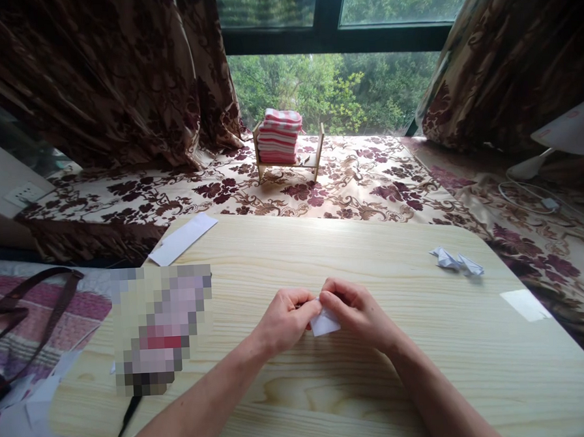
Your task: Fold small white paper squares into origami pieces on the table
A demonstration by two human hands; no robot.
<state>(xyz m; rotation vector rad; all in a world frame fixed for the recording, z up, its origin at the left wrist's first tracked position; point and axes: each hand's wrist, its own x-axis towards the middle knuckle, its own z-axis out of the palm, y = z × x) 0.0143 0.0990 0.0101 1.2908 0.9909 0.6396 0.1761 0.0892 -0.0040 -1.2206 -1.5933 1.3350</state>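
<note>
Both my hands meet at the middle of a light wooden table [427, 368]. Between them is a small folded piece of white paper [324, 323]. My left hand [283, 320] is closed, pinching the paper's left side with thumb and fingers. My right hand [356, 311] is closed too, its fingertips pressed on the paper's top edge. Only the lower corner of the paper shows under the fingers.
Folded white paper shapes [455, 261] lie at the table's right, a white slip [525, 305] nearer the right edge, a long white strip [183, 238] at the far left corner. A small wooden rack with striped cloths [280, 139] stands by the window. A blurred patch covers the table's left.
</note>
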